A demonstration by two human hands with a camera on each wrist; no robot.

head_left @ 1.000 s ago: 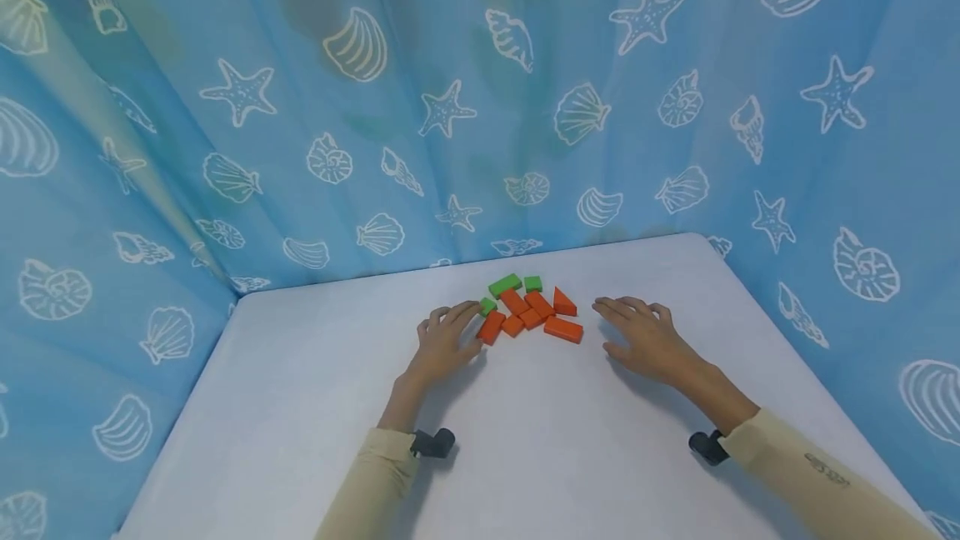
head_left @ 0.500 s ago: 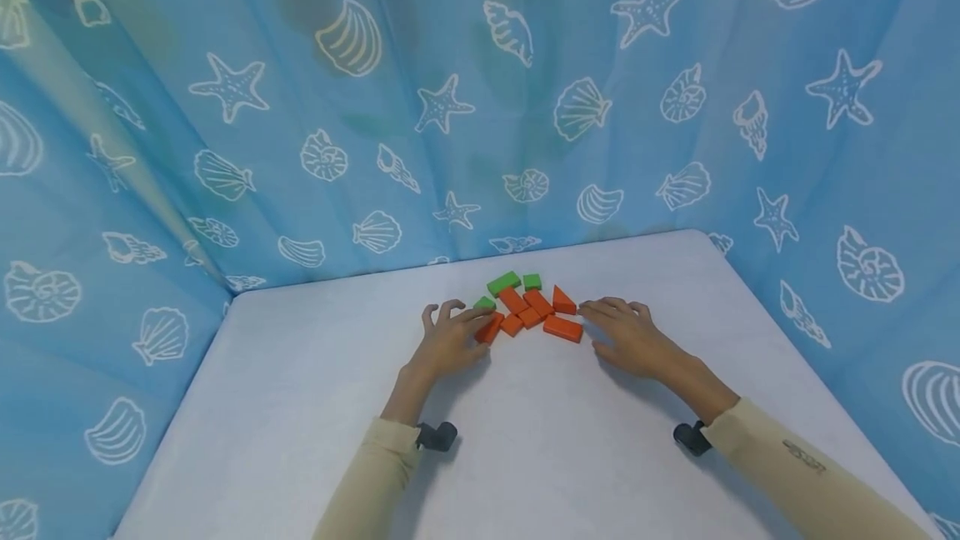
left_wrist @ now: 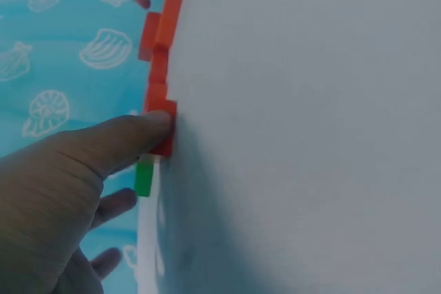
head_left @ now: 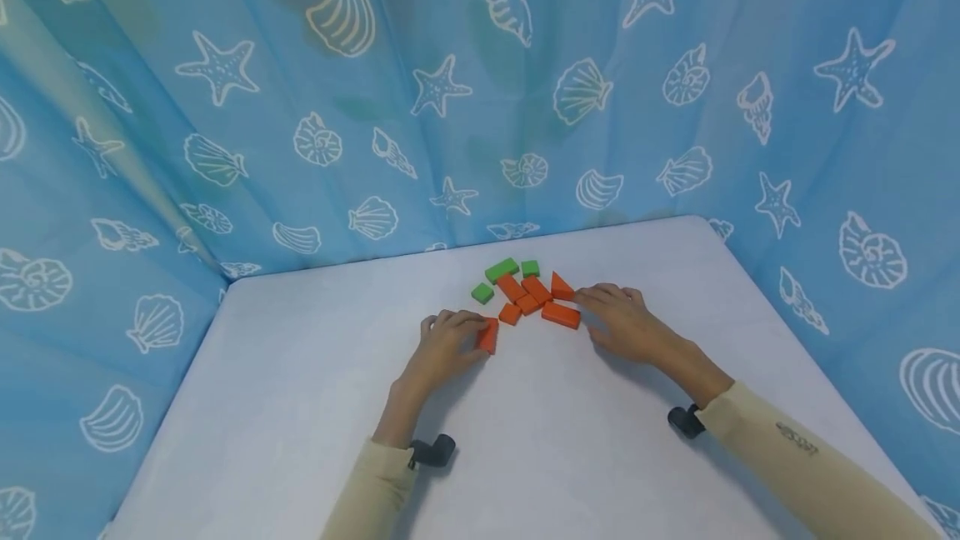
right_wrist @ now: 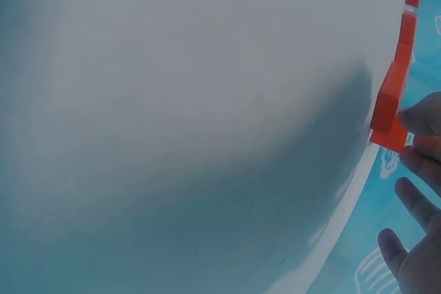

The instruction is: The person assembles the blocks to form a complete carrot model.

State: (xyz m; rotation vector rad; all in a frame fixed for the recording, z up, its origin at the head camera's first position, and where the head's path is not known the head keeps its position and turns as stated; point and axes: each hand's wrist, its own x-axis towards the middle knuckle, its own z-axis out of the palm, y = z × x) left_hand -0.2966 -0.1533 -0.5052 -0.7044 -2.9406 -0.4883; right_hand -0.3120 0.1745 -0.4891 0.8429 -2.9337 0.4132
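Observation:
My left hand [head_left: 442, 348] pinches a red-orange rectangular block [head_left: 489, 336] at the near left of a loose cluster; the left wrist view shows the thumb pressed to this block [left_wrist: 165, 135]. My right hand [head_left: 626, 323] is at the cluster's right side, its fingertips at the corner of an orange triangular block [head_left: 561, 287]. Its fingers are spread in the right wrist view. Just left of its thumb lies an orange rectangular block [head_left: 561, 315]. Between the hands lie a small orange block [head_left: 510, 313] and several other orange blocks [head_left: 528, 303].
A green rectangular block [head_left: 502, 270] and a small green block [head_left: 530, 268] lie at the back of the cluster. Another small green block [head_left: 482, 293] lies behind the left hand. The white table [head_left: 570, 440] meets a blue shell-patterned curtain [head_left: 465, 148] along its back edge.
The left hand has taken hold of the red-orange block and drawn it slightly toward me, away from the cluster. The right hand has moved left to the triangular block. The view has tilted down slightly.

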